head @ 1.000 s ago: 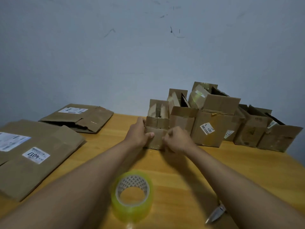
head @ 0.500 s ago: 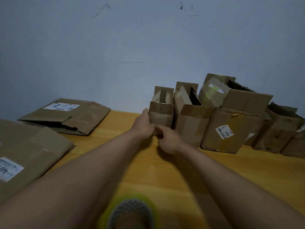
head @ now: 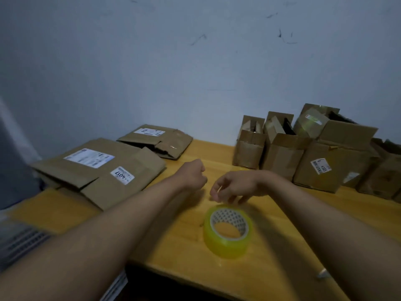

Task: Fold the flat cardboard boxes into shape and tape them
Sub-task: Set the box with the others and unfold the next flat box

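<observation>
I judge the step in hand is to take the next flat box, w/ one more already set among the folded ones. My left hand [head: 192,174] is clenched in a loose fist and holds nothing, above the surface [head: 188,246] near the flat boxes. My right hand [head: 235,187] hangs over the tape [head: 227,230], fingers curled down; if it pinches something small I cannot tell, there is blur.

To do it well, I would bring the left hand to the near flat box [head: 102,170], grip it by the edge next to me and pull it to the middle, beside the tape but not on it. Then push 2 opposite corners so it opens square before I fold the bottom flaps. The tape end should be found first, since it is clear and hard to see.

The near flat box is brown, creased, w/ two white labels, and lies at the left edge of the surface. A second flat box [head: 156,140] is behind it, by the wall. The folded boxes [head: 303,153] stand in a row at the right, flaps up, touching each other.
</observation>
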